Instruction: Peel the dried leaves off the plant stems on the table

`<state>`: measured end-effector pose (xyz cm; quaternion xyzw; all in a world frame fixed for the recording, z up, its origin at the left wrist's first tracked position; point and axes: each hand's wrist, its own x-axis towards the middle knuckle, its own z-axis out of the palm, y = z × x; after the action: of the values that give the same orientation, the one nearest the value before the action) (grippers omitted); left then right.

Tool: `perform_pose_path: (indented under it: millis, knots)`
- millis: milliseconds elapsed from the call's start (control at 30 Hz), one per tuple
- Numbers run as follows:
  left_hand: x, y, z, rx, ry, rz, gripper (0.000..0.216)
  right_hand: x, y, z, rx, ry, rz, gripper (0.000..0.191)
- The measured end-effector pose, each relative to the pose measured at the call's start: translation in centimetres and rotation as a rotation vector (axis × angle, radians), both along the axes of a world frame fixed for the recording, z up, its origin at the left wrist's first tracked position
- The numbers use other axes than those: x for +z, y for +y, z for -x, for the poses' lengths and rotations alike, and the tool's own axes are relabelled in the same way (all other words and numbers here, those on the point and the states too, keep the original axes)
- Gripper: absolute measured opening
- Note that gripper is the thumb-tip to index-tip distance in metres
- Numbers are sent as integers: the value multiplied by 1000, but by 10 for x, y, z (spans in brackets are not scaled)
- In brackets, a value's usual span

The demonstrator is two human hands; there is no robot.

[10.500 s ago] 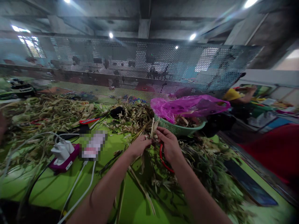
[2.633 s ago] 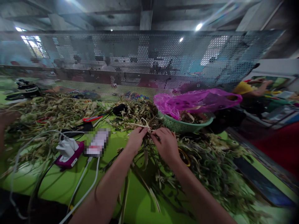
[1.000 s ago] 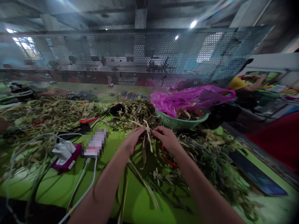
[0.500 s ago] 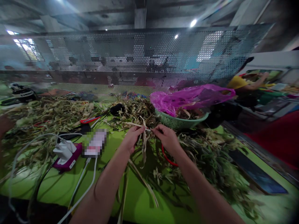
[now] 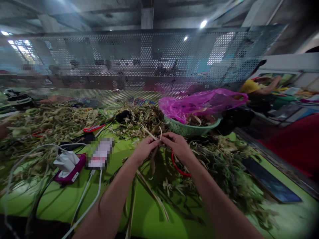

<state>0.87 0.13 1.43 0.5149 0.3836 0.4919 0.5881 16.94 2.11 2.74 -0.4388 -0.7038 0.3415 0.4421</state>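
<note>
Green tabletop (image 5: pixel 122 150) separates the left hand (image 5: pixel 144 150), pinching pale strips (image 5: pixel 150 133), from the phone (image 5: pixel 100 154)

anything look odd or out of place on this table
A bit odd: the phone and power block sit close to loose dried leaves, electrics amid plant matter. The magenta bag slumps over the basket, overhanging its rim. Nothing looks clearly broken.

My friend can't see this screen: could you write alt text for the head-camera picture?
A person's left hand and right hand pinch pale dried plant strips over a lime-green table. Beyond them, a magenta plastic bag lies over a green basket; at left are a heap of dried plants and a purple power strip.
</note>
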Motion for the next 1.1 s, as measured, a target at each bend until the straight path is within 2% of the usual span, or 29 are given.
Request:
perform_pose_path:
  millis: [133,300,433,567,667,767,867,1100]
  knots:
    - [-1,-2,-4,-83,57,-55,33,-1,-1,3,-4,144,65,20]
    - [0,-3,-3,-152,111,-69,33,-4,-1,4,-87,148,30,22]
    - [1,-5,-6,-121,82,-15,35,-1,-2,3,-142,97,-14,24]
    - [0,-3,-6,-40,12,57,36,5,-3,0,-182,97,-134,27]
    - [-3,1,-5,3,72,-12,31,8,-5,-1,-179,7,-289,20]
    - [-6,3,-8,-22,190,-121,29,7,-6,2,-134,-163,-389,12]
    - [-7,2,-12,-80,247,-160,28,6,-7,4,-114,-218,-354,7]
    - [-4,-4,-16,-169,237,-154,29,7,-11,9,-112,-103,-233,7]
